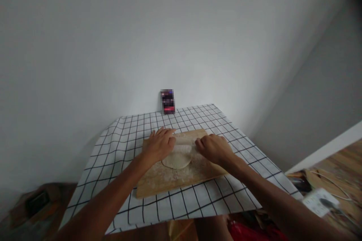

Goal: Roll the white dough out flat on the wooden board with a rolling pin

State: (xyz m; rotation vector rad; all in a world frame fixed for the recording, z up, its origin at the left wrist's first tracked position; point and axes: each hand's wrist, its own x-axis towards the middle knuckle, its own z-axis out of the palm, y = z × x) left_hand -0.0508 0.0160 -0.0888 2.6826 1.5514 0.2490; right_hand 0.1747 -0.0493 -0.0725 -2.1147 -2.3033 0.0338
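pale walls [198, 26] are met at twelve o'clock by a table covered with a white cloth [152, 207], which is crossed by dark lines. near its far edge, just left of twelve o'clock, a dark upright object [168, 101] is seen, its front blurred into blocks. a wooden board [203, 173], dusted with white powder, is set on the cloth, and flattened dough [177, 160] is laid at its middle. across the dough's far edge a pale rolling pin [183, 141] is held, its outline soft. its nine o'clock end is covered by the left hand [160, 144], fingers stretched forward; whether they are closed beneath cannot be told. its three o'clock end is wrapped by the right hand [214, 148], fingers curled and knuckles raised. beyond the table, a white power strip [319, 201] is placed toward four o'clock, and a brown box [35, 203] toward eight.
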